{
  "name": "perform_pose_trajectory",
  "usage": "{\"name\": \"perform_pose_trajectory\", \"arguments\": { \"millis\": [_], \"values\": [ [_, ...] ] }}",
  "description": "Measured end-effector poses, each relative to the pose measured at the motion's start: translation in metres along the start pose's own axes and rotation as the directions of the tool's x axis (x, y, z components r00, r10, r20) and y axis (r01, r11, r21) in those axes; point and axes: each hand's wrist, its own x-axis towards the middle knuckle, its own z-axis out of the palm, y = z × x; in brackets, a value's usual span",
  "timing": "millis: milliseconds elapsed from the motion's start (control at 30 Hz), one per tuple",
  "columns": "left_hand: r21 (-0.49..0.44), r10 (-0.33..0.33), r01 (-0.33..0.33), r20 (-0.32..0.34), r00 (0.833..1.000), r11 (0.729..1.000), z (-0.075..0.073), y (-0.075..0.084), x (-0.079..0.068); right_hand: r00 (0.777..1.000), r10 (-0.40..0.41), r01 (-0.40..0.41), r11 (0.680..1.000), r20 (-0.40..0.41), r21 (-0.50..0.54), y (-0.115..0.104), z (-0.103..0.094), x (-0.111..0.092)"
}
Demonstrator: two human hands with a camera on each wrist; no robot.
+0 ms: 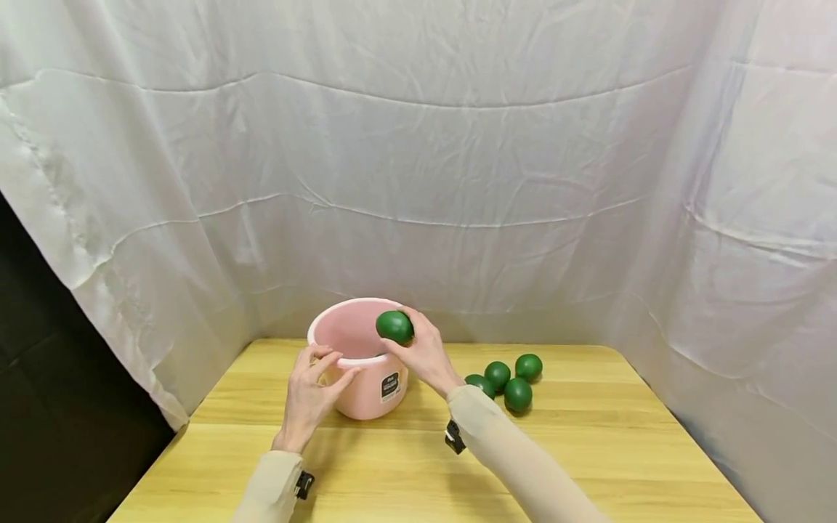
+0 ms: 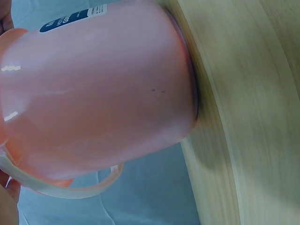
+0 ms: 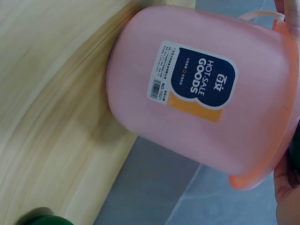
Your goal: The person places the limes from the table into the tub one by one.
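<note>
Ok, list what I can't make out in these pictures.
- Floor of the bucket: head view, hidden by its near wall.
- Part of the leftmost fruit on the table: head view, behind the right sleeve.
- Most of the held fruit: right wrist view, cut off by the right edge.
- The label's finest print: right wrist view, too small.

My wood-grained table [image 1: 588,443] carries a pink bucket [image 1: 360,399], upright, left of the middle and towards the back edge. Right of the middle, also towards that edge, I have four dark green rounded fruits [image 1: 498,375] lying close together, one partly hidden.
</note>
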Motion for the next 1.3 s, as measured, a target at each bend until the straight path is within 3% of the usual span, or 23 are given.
{"name": "perform_pose_trajectory", "arguments": {
  "millis": [333,733,1067,1300],
  "values": [
    [-0.001,0.004,-0.004,-0.012,1.0,1.0,0.001,-0.002,0.0,0.998,0.017,-0.016,1.0,0.056,-0.027,0.004,0.011,0.006],
    [-0.004,-0.038,0.038,0.013,0.999,0.999,0.0,-0.002,-0.001,0.999,0.005,-0.005,1.0,0.034,-0.004,0.002,0.014,0.007],
    [-0.023,-0.01,0.01,-0.005,1.0,1.0,0.002,-0.001,0.001,1.0,-0.015,0.014,1.0,-0.007,-0.012,0.002,0.013,0.007],
    [-0.021,-0.01,0.01,-0.01,1.0,1.0,0.003,-0.001,-0.001,1.0,-0.024,0.024,1.0,0.013,-0.005,0.001,0.013,0.004]
  ]
}}
